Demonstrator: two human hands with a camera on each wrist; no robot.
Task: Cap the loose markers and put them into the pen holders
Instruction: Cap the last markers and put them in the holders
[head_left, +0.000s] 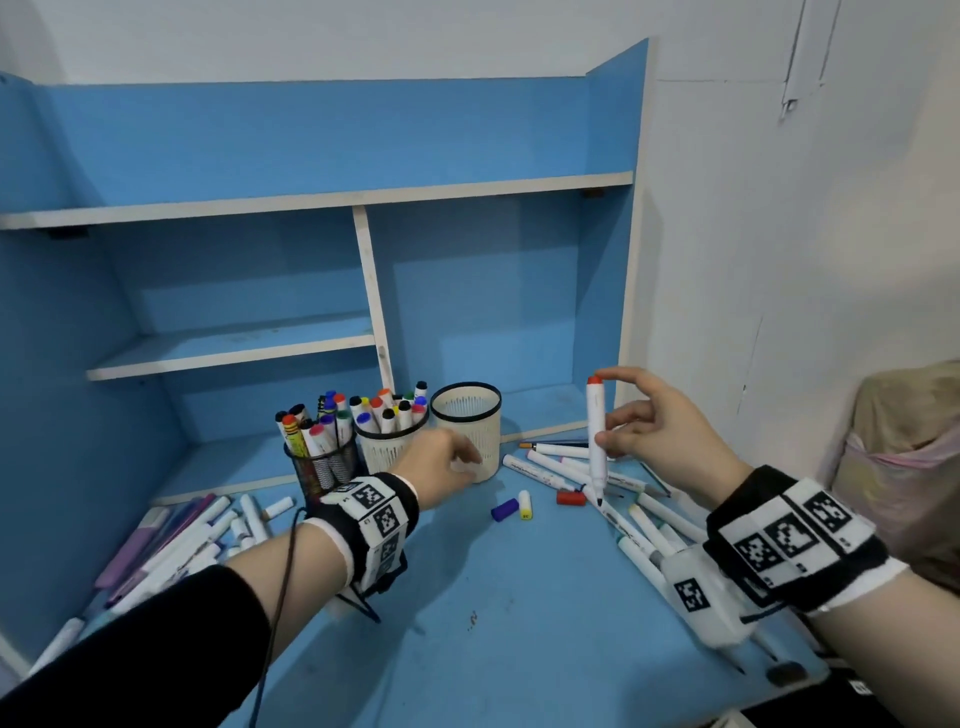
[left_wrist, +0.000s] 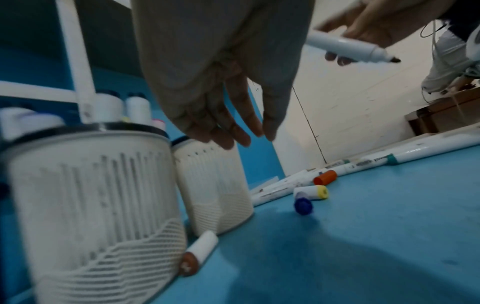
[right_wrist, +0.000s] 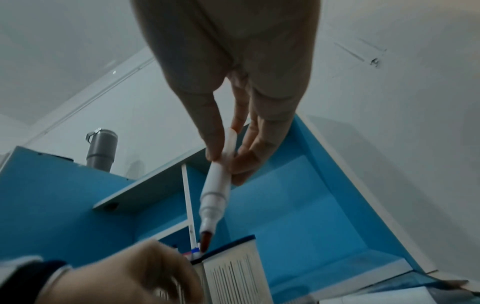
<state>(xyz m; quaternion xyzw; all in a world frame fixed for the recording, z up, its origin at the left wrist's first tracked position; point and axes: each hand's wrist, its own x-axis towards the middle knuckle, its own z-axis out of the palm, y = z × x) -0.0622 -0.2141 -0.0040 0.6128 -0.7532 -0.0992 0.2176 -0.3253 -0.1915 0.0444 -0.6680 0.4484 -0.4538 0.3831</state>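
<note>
Blue laminate, matt and scuffed, serving as the surface (head_left: 519, 597) under everything. Lying in a loose heap at the far left: slim white and purple markers (head_left: 171, 530) with smooth plastic barrels, capped or not being too blurred to tell. Standing next along: a black wire-mesh holder (head_left: 324, 467) packed with capped markers and pencils, and close beside it a cream ribbed holder (head_left: 389, 447), likewise crammed, with rounded coloured caps poking up. Judging from that, looking roughly halfway: two holders filled, and the third, a cream slotted holder (head_left: 483, 431) with a dark rim, showing nothing inside from the head view. Hovering at that third one: the left hand (head_left: 441, 462), fingers straight and relaxed, holding nothing; touching the wall or not, impossible to tell. Lying just right of it, near one another, three stubby cylinders: a blue cap (head_left: 504, 510), a yellow-ended cap (head_left: 524, 505) and a red cap (head_left: 570, 498). Resting at the foot of the crammed cream one, in the left wrist view: a brown-ended cap (left_wrist: 200, 251). Hanging upright, bare tip down: a white marker (head_left: 596, 436) with an orange-red end, pinched by the right hand (head_left: 660, 421), forefinger on the top end, thumb and another finger on the barrel. Remaining: capping that one, probably with the red cap, then working through the scattered pile (head_left: 649, 514) fanning out at the right, several lying with tips exposed
</note>
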